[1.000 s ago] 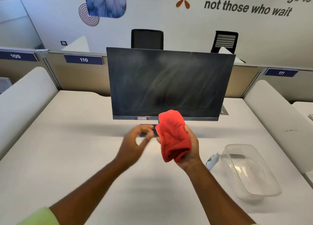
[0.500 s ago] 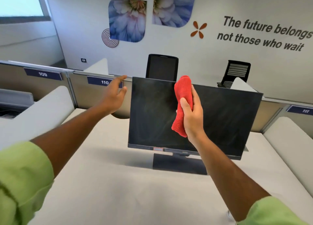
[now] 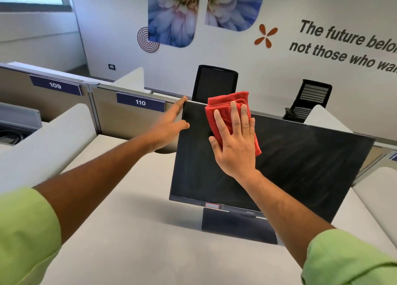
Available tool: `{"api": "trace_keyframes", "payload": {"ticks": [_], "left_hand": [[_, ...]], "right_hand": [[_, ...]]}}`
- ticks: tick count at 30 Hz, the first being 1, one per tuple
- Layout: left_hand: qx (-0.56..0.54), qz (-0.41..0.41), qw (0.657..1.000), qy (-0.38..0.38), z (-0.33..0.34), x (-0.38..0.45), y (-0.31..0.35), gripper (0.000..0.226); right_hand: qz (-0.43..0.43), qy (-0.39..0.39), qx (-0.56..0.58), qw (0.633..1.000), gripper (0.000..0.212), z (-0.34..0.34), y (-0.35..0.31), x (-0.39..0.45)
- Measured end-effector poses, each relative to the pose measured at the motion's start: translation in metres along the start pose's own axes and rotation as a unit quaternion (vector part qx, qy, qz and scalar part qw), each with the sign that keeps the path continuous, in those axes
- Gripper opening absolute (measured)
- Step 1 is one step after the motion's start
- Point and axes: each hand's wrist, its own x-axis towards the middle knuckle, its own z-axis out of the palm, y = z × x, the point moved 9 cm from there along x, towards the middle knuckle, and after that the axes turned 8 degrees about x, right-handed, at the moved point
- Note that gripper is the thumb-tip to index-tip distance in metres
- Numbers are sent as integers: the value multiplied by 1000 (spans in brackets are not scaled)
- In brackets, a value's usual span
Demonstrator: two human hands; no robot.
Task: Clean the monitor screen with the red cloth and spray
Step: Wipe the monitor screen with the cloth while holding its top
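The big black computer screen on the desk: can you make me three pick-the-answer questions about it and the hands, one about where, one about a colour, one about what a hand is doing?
1. Where on the flat black monitor screen is the folded red cloth?
A. upper left part
B. bottom right corner
C. on the stand

2. What colour are the person's sleeves?
A. blue
B. light green
C. white

3. What is the left hand doing?
A. resting flat on the desk
B. squeezing a bottle
C. holding the monitor's upper left edge

Answers:
1 A, the right hand presses the cloth flat near the top left.
2 B, both cuffs show light green.
3 C, its fingers reach the top corner and its thumb lies on the side edge.
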Motion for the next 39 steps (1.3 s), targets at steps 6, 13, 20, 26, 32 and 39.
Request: {"api": "trace_keyframes", "payload": {"ticks": [6, 13, 20, 26, 32, 39], "left_hand": [[6, 22, 999, -28, 1, -2, 5, 76], [-27, 14, 998, -52, -8, -3, 6, 76], [-2, 7, 998, -65, -15, -2, 12, 67], [12, -3, 999, -48, -19, -3, 12, 52], [14, -1, 999, -31, -20, -6, 16, 62], [41, 1, 999, -15, -21, -1, 19, 45]], "right_hand": [[-9, 11, 7, 1000, 74, 13, -14, 2], [-81, -15, 2, 997, 73, 36, -47, 15], [-182, -67, -26, 981, 73, 62, -60, -9], [-263, -141, -20, 954, 74, 88, -77, -65], [-341, -224, -26, 913, 77, 114, -87, -130], [-382, -213, -51, 898, 75, 108, -83, -124]]}}
